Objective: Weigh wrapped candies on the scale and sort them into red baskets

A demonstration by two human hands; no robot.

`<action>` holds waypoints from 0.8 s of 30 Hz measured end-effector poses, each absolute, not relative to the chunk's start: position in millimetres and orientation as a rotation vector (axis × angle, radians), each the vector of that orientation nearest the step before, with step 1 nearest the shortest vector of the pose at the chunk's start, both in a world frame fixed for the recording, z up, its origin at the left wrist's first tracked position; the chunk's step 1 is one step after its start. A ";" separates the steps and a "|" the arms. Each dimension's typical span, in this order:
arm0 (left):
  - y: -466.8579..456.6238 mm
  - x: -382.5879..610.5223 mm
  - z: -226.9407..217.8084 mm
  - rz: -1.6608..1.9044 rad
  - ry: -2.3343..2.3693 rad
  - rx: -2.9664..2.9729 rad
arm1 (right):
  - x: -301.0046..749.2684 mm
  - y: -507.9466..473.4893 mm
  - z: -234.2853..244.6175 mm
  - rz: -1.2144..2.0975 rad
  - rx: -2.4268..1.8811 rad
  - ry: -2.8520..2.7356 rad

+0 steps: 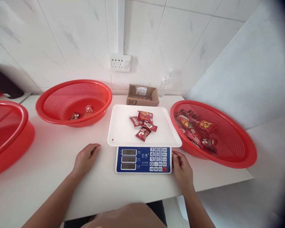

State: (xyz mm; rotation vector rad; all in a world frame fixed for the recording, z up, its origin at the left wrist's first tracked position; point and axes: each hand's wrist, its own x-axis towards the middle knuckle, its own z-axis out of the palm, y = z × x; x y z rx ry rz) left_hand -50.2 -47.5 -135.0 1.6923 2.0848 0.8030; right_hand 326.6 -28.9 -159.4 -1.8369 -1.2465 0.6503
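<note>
A digital scale with a blue keypad panel (144, 174) and a white weighing tray (118, 126) stands in front of me; its top display seems to read 0.056. Several red-wrapped snack packets (143, 133) lie in a loose pile on the tray. My left hand (85, 158) rests on the table left of the scale, fingers curled in and nothing visible in them. Close beside the right edge of the keypad, my right hand (182, 169) lies with its fingers curled; I cannot tell whether it touches the scale.
A red basket (237, 142) with many packets stands at right. Another red basket (52, 95) at back left holds a few packets, and a third (11, 152) is cut off at the left edge. Behind the tray are a cardboard box (130, 100) and a clear bottle (165, 84).
</note>
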 end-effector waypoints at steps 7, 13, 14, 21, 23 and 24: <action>-49.2 -50.0 -137.2 0.777 2.089 1.716 | 326.5 -29.3 -159.1 0.645 -1.843 -1.247; -47.4 -49.7 -134.1 0.799 2.095 1.674 | 327.8 -28.1 -162.7 0.639 -1.814 -1.260; -46.8 -50.0 -133.5 0.807 2.095 1.658 | 327.9 -27.9 -162.8 0.634 -1.814 -1.261; -45.1 -52.2 -131.9 0.841 2.068 1.596 | 324.4 -29.0 -157.4 0.601 -1.817 -1.268; -45.5 -52.3 -131.5 0.851 2.053 1.609 | 323.3 -29.8 -156.0 0.592 -1.819 -1.264; -45.9 -52.3 -131.1 0.855 2.047 1.617 | 322.9 -30.1 -155.7 0.584 -1.818 -1.264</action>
